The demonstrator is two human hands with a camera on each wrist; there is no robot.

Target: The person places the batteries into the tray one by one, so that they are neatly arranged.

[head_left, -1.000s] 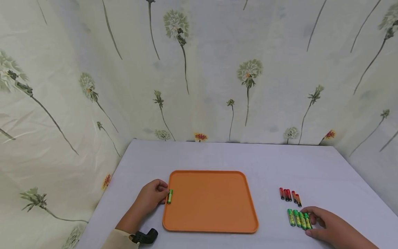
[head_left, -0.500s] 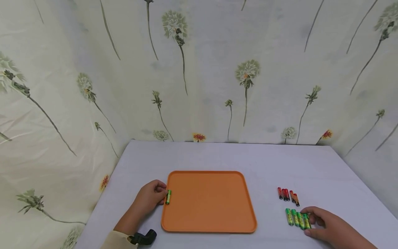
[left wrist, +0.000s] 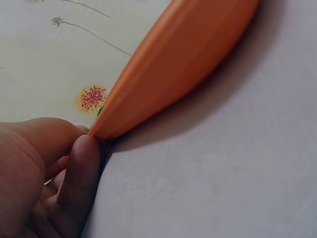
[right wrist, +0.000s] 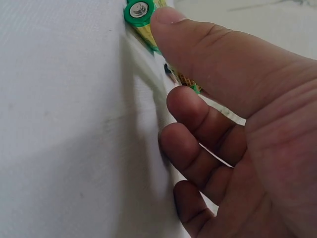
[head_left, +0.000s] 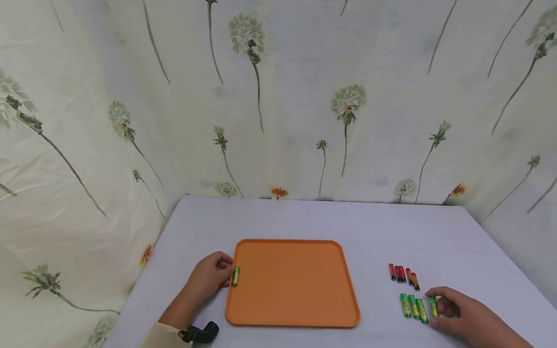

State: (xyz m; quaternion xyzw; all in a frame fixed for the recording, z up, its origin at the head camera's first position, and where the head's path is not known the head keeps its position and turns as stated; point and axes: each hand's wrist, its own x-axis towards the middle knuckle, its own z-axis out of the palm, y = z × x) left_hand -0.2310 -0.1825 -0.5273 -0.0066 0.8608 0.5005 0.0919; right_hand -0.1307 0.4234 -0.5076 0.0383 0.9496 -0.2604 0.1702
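My left hand (head_left: 210, 275) grips the left edge of an orange tray (head_left: 296, 285) between thumb and fingers. In the left wrist view the thumb and a finger pinch the tray's rim (left wrist: 143, 84). One green battery (head_left: 236, 276) lies just inside that rim, beside the fingertips. On the right, my right hand (head_left: 463, 311) holds another green battery (head_left: 434, 307) between thumb and forefinger, a little apart from three green batteries (head_left: 413, 308) lying side by side. The right wrist view shows the end of a green battery (right wrist: 140, 12) by the thumb tip; the forefinger is mostly hidden there.
Several red and black batteries (head_left: 400, 274) lie in a row behind the green ones. A white cloth covers the table (head_left: 304, 217), and a floral curtain (head_left: 296, 96) stands along its back and sides. A black band (head_left: 201, 332) is on the left wrist.
The right hand has drawn the rightmost green battery slightly to the right, opening a gap from the other three. The left hand and the tray keep their places.
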